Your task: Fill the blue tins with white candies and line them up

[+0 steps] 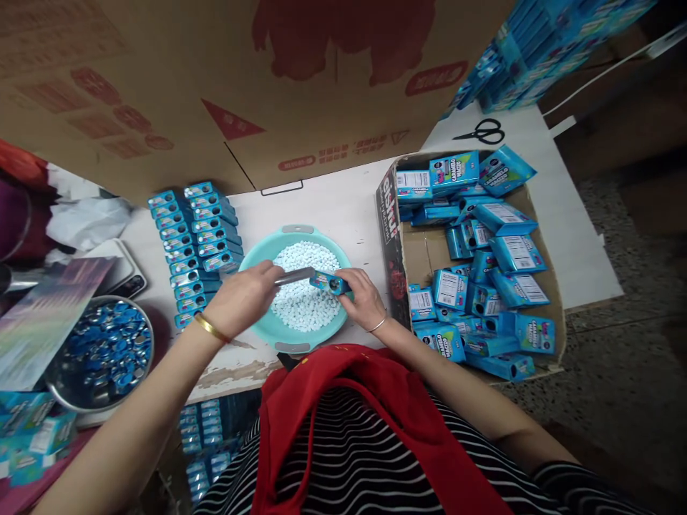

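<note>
Box (323,280), small and blue: held above the teal bowl (258,263), its right end clamped between the fingers of the right hand (366,298). Metal tool (296,276): gripped in the closed fingers of the left hand (250,295), tip at the box's left end; contact cannot be told. Pellets (305,315), white: loose in the bowl. Blue boxes (215,236): two rows, left of the bowl. Carton (424,247), open: right, holding jumbled blue packs (515,254). Scissors (486,134), black-handled: far right.
</note>
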Demonstrator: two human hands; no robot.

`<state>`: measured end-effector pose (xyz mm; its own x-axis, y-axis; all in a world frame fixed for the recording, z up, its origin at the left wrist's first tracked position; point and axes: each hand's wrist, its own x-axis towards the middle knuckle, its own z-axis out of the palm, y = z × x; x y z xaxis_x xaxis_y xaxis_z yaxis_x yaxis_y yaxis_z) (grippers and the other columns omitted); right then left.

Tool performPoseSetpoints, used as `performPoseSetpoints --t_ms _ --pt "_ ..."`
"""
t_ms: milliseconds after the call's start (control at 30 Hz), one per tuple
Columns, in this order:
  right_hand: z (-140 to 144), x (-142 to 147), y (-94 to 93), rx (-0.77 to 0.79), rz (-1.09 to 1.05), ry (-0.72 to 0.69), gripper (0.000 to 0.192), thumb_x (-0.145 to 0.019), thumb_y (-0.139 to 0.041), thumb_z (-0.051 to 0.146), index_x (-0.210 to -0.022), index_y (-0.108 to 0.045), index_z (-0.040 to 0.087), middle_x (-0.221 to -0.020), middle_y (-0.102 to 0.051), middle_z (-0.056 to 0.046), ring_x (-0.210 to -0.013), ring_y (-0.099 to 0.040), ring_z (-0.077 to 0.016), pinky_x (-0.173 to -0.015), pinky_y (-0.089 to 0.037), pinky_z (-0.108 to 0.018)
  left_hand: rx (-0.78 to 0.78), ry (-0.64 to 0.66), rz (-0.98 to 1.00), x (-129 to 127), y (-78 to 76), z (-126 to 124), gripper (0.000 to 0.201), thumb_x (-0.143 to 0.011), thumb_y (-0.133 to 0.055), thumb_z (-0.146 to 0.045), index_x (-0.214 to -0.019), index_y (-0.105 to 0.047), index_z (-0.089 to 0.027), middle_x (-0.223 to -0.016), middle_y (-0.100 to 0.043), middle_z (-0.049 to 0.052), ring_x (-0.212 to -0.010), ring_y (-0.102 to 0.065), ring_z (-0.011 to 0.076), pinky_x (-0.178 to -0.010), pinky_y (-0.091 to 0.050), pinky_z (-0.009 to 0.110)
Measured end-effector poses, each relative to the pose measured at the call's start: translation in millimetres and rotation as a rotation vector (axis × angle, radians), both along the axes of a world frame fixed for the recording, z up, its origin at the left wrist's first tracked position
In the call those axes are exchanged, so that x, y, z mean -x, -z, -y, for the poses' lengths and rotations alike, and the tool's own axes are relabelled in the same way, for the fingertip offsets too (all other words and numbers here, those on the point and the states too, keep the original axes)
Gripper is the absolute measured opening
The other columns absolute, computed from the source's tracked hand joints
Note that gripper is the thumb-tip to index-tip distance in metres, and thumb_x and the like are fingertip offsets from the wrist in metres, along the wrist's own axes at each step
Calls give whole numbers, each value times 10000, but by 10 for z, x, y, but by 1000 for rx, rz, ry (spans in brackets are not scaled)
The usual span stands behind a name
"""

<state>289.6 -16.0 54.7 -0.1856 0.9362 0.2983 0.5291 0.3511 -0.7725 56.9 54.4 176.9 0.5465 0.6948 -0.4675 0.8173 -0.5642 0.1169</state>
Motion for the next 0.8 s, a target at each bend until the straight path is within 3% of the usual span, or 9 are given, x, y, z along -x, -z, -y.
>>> performPoseSetpoints --t_ms 133,233,300,400,500,600,700,800 --pt "-9 -161 2 36 -26 68 343 -848 -540 196 -1188 -511 230 -1109 -619 -100 -1040 -572 -265 -901 -490 -459 209 -168 -47 445 901 -63 201 -845 -438 -122 -976 -590 -137 -1003 -589 119 -901 -606 234 -779 -478 349" --pt "-15 -261 -30 47 -28 114 323 -857 -567 229 -1177 -521 228 -1103 -621 -103 -1036 -580 -262 -904 -489 -452 296 -174 22 445 1476 14 177 -813 -472 -95 -934 -593 -141 -993 -606 116 -934 -606 226 -844 -468 342" --pt "-22 -302 -57 57 -23 148 309 -857 -577 238 -1163 -531 229 -1090 -625 -98 -1024 -587 -258 -900 -489 -446 321 -158 112 285 1738 84 192 -823 -481 -113 -979 -585 -154 -1033 -608 109 -981 -594 217 -889 -455 334" --pt "-31 -333 -82 84 -18 193 294 -859 -585 268 -1148 -540 231 -1069 -629 -93 -1003 -595 -257 -895 -487 -444 343 -149 241 -32 1978 176 202 -842 -458 -127 -1007 -568 -163 -1066 -601 108 -1026 -571 216 -918 -442 334" --pt "-28 -352 -74 96 -24 220 295 -859 -599 300 -1138 -543 224 -1056 -627 -90 -988 -598 -253 -884 -487 -432 346 -171 336 -223 2054 245 181 -839 -451 -136 -985 -556 -152 -1037 -596 113 -977 -570 220 -880 -453 339" --pt "-10 -376 -49 94 -22 241 305 -853 -616 317 -1132 -539 222 -1038 -626 -84 -978 -599 -248 -873 -487 -418 348 -192 418 -201 1942 289 173 -857 -466 -187 -1007 -544 -152 -1011 -595 94 -920 -570 201 -842 -465 326" --pt "12 -397 -36 84 -13 250 304 -853 -611 306 -1134 -536 217 -1034 -623 -85 -981 -594 -251 -873 -483 -418 333 -205 488 -63 1635 290 232 -888 -455 -221 -1101 -521 -154 -1048 -591 89 -938 -565 184 -858 -462 319" --pt "24 -387 -43 67 -1 242 286 -853 -589 283 -1127 -540 216 -1026 -624 -89 -978 -588 -259 -873 -479 -429 306 -209 574 65 1198 243 253 -907 -467 -259 -1136 -526 -168 -1058 -598 94 -961 -563 191 -875 -457 335"
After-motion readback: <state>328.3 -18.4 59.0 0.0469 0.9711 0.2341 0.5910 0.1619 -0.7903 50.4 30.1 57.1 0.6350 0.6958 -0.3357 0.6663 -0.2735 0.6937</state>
